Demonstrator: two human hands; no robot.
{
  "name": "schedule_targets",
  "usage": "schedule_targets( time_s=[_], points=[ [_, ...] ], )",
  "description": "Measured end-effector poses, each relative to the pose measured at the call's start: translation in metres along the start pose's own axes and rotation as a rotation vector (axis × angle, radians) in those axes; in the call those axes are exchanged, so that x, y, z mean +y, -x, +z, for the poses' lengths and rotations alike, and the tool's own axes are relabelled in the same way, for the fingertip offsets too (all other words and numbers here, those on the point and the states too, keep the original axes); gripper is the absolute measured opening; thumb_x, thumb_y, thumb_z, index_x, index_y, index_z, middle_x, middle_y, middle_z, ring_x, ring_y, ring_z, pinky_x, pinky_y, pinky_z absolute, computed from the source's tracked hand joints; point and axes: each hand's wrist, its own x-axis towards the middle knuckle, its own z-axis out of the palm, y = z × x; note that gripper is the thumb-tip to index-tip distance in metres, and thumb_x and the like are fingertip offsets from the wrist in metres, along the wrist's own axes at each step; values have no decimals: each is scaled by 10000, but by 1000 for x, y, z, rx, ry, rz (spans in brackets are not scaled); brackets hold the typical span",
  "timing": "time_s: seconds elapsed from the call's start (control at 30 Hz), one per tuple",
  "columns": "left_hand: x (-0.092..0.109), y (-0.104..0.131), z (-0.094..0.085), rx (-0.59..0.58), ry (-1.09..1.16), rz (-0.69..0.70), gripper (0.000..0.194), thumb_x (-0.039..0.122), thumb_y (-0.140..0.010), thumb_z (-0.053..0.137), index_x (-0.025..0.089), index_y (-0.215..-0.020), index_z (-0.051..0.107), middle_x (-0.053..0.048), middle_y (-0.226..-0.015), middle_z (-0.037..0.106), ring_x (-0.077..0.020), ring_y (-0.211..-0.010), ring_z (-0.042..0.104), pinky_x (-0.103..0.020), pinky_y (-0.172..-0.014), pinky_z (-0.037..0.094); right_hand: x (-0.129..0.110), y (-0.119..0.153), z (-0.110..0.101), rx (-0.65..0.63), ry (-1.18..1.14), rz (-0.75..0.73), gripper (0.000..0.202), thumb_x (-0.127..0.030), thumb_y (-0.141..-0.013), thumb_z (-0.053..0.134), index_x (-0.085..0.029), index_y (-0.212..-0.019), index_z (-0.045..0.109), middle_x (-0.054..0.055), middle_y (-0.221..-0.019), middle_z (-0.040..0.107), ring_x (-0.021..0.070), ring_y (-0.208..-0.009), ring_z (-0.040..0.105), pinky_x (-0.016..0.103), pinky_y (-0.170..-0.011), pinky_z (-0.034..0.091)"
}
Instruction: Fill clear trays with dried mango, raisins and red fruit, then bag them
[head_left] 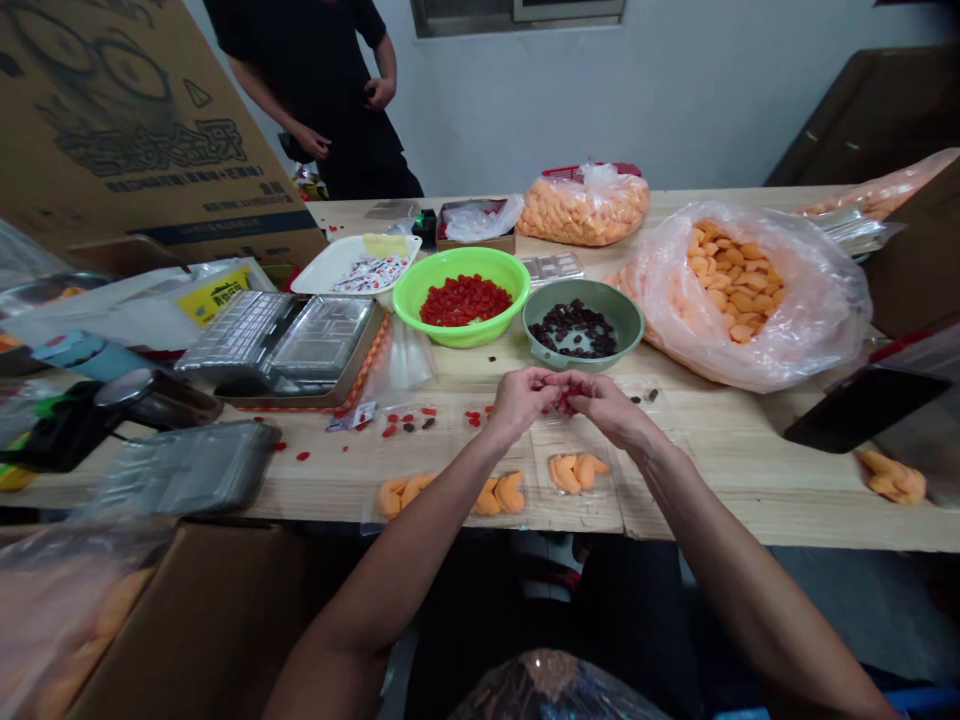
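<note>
My left hand (521, 402) and my right hand (596, 400) meet above the clear compartment trays, fingers pinched together around small red pieces. Orange pieces (574, 471) fill the near compartments of the trays. In the far compartments lie red pieces (474, 416) and dark ones (428, 423); my hands cover part of the right tray. Beyond my hands stand a green bowl (520, 285) of red pieces and a grey-green bowl (626, 335) of dark pieces.
A large open bag (817, 300) of orange pieces lies at the right, near a black phone-like device (866, 405). Stacked clear trays (319, 340) sit in a box at the left. A person (315, 90) stands across the table (720, 500).
</note>
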Motion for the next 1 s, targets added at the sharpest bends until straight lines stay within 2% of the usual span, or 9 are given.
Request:
schedule_targets(
  time_s=[0.13,0.27,0.37,0.43,0.5,0.57,0.67,0.83,1.0],
  points=[
    [17,16,-35,155,-7,-10,248,179,-745,736,105,-981,727,-52,-747,726,-125,-615,641,-248,-644,531,0,-6,-8,68,105,57,264,-281,-764,564,-185,-1009,588,19,-745,677,141,-573,574,271,-582,444],
    [17,54,-127,500,-340,35,322,340,-760,700,136,-1005,753,-49,-791,736,-154,-641,639,-255,-598,507,7,-6,-25,137,751,12,133,-227,-876,486,-181,-861,609,49,-728,679,171,-635,586,279,-619,415],
    [5,86,-208,776,-711,-17,349,369,-786,631,153,-1027,760,-63,-822,745,-212,-733,665,-305,-676,522,10,-5,-20,75,1173,-35,251,-112,-869,459,-148,-1026,652,113,-953,723,221,-852,654,300,-752,432],
    [-4,102,-248,826,-968,-87,347,390,-790,628,158,-1009,765,-100,-912,762,-277,-863,684,-373,-802,527,9,-5,-11,18,1349,-10,353,-60,-850,447,-127,-1144,630,156,-1047,707,249,-900,669,312,-763,431],
    [-9,111,-269,809,-1146,-123,354,401,-795,626,159,-1013,765,-132,-1014,762,-328,-988,676,-418,-893,505,7,-6,-3,-20,1429,12,383,-39,-842,443,-114,-1175,617,183,-1062,693,272,-904,676,323,-749,430],
    [-6,109,-272,795,-1219,-98,369,404,-814,598,155,-1033,761,-144,-1069,753,-338,-1045,662,-420,-924,491,3,-7,-3,-22,1434,26,383,-42,-847,451,-98,-1190,611,200,-1041,694,290,-895,682,334,-739,432],
    [14,85,-254,784,-1222,43,361,380,-859,531,158,-1021,765,-124,-1031,753,-294,-994,663,-384,-911,488,-5,-6,-12,20,1424,85,403,-63,-846,484,-77,-1229,610,221,-1026,705,314,-901,689,352,-744,439],
    [61,-9,-203,603,-1143,313,325,280,-877,520,157,-1054,763,-101,-1044,753,-238,-958,667,-321,-908,483,-8,-5,-17,-15,1430,90,306,-127,-913,467,-132,-1161,646,183,-1024,725,293,-899,692,333,-723,427],
    [81,-112,-170,287,-1286,54,334,114,-810,535,104,-1053,764,-172,-1087,748,-261,-1011,676,-329,-932,473,-1,-17,-5,-112,1538,53,257,-146,-935,448,-178,-1096,645,138,-929,745,277,-834,712,323,-681,392]
  ],
)
